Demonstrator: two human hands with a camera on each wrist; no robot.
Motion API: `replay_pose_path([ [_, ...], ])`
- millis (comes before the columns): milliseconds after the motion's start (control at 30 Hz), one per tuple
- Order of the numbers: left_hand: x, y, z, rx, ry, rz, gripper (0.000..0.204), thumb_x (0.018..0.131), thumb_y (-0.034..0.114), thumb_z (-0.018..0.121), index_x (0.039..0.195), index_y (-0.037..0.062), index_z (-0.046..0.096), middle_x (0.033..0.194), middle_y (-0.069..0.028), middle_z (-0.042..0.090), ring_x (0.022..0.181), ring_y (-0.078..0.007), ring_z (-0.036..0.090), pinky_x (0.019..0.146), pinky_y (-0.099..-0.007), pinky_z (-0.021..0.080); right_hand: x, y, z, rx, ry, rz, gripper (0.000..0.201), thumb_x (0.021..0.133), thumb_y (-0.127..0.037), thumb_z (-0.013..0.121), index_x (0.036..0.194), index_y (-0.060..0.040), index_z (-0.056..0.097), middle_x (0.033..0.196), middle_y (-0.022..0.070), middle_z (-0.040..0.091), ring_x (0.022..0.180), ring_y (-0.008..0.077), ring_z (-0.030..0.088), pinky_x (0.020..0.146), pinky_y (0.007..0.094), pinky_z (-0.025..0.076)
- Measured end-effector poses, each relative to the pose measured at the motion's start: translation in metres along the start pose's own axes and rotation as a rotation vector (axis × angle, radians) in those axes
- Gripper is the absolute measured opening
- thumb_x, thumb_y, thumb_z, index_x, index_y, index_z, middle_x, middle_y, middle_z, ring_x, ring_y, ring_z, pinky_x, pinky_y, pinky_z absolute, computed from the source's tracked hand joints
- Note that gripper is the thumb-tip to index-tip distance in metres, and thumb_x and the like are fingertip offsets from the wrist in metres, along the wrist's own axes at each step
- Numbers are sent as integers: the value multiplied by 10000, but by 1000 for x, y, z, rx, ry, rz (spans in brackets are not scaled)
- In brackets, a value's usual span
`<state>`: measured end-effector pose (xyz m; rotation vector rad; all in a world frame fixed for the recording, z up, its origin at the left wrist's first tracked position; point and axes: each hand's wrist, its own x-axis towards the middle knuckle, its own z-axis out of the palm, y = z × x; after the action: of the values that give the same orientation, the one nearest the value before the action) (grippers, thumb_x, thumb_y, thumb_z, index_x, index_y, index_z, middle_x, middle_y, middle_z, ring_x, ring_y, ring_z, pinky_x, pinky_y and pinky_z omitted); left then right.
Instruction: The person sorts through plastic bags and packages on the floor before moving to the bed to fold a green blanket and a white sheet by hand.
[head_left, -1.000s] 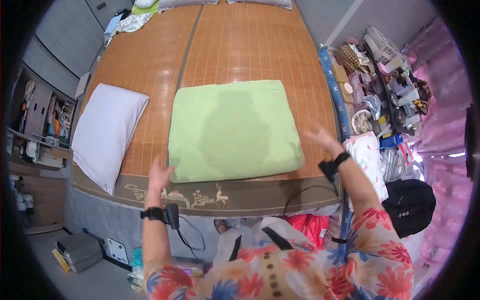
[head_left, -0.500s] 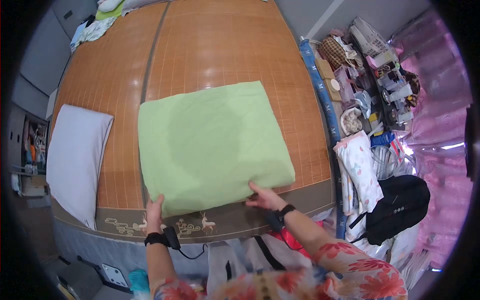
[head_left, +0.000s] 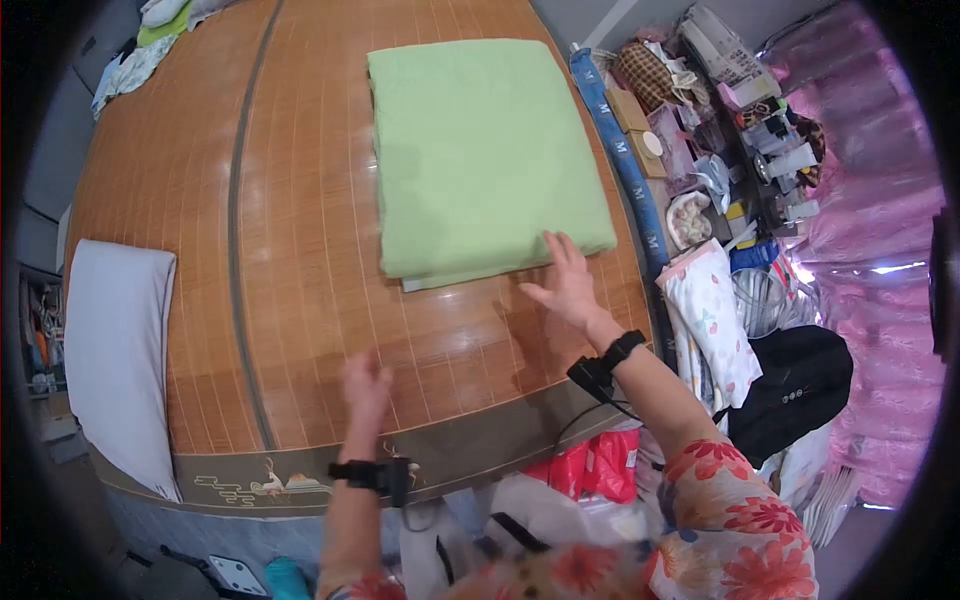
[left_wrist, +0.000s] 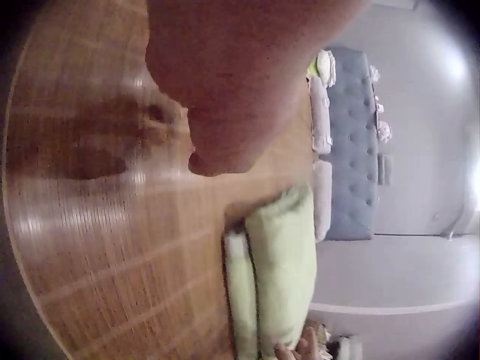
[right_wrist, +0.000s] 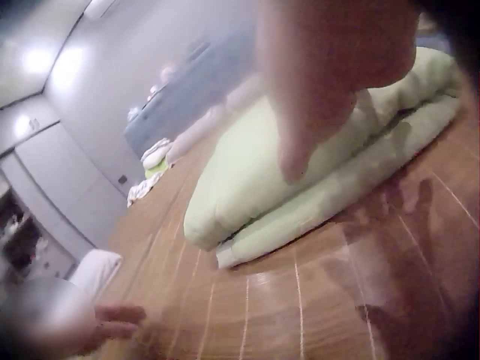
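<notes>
A folded light green quilt lies on the brown bed mat, toward its right side. My right hand is at the quilt's near edge, fingers spread and fingertips overlapping it. In the right wrist view the quilt shows as stacked thick layers, with the thumb in front of it. Off to the left, my left hand is over the bare mat, apart from the quilt and holding nothing. In the left wrist view, that hand appears large and blurred, with the quilt beyond.
A folded pale lavender blanket lies at the mat's left edge. Along the right side runs a blue padded bumper, with a folded patterned cloth and a black bag beside it. Red plastic packages sit below the front edge.
The green quilt has moved away from the bed's front edge, farther up the mat and to the right. My left hand has left its corner, and the right hand has reached farther forward.
</notes>
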<state>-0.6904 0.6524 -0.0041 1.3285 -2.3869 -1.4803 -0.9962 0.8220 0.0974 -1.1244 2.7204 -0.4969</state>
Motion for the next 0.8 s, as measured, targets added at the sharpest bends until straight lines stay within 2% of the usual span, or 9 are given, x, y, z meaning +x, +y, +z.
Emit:
replay_pose_path([
  [33,6,-24,-14,284,88,3,552,676,208,650,1169,43,464,1177,-193,462,1071,-342,430,909,-400,345,6,-18,-3,-198,-76,-26,870,634,-300,730,1336,-166,233,1333,188,262,1220,377,269,914,592,283],
  [100,10,-24,-44,452,366,91,558,700,213,633,1204,73,439,1235,-188,411,1133,-374,362,942,-453,292,31,-35,3,-296,-125,-103,901,608,-310,740,1339,-191,228,1364,167,205,1244,369,225,908,605,276],
  [233,36,-25,-52,565,378,59,580,746,289,586,1260,104,392,1334,-187,295,1214,-382,271,975,-505,224,68,-31,44,-526,-258,-231,984,547,-314,765,1349,-235,199,1390,129,171,1269,361,175,881,649,260],
  [300,46,-36,-40,818,363,83,598,788,392,495,1304,129,344,1401,-170,177,1282,-366,154,1000,-537,146,81,-22,62,-536,-283,-244,1023,526,-336,776,1354,-247,181,1396,126,162,1271,363,171,871,665,253],
  [433,54,-50,-30,848,381,21,622,796,460,429,1328,159,309,1421,-156,135,1300,-359,110,1014,-536,106,123,3,86,-532,-250,-275,1060,497,-359,785,1355,-271,168,1403,92,169,1274,336,187,871,661,262],
  [567,62,-55,-30,815,352,8,625,789,457,433,1333,180,299,1422,-162,125,1298,-380,99,1009,-558,75,217,12,83,-509,-199,-238,962,553,-323,752,1338,-305,195,1363,76,245,1267,310,210,857,666,294],
  [633,63,-64,-28,779,380,58,642,779,452,449,1338,182,284,1419,-171,129,1293,-400,98,1001,-574,65,295,54,99,-303,-34,-400,882,569,-191,744,1317,-204,277,1304,105,328,1192,337,313,936,511,348],
  [700,63,-65,-30,784,354,38,647,781,440,447,1339,161,277,1413,-192,127,1289,-412,96,996,-580,71,343,32,87,-324,-72,-194,792,617,-154,706,1303,-175,311,1247,110,380,1119,345,377,920,430,385],
  [800,64,-65,-32,767,344,41,666,772,429,458,1339,135,268,1402,-222,133,1282,-432,97,983,-597,79,353,4,87,-483,-80,34,722,707,-184,626,1322,-263,255,1309,48,314,1192,330,306,880,606,337],
])
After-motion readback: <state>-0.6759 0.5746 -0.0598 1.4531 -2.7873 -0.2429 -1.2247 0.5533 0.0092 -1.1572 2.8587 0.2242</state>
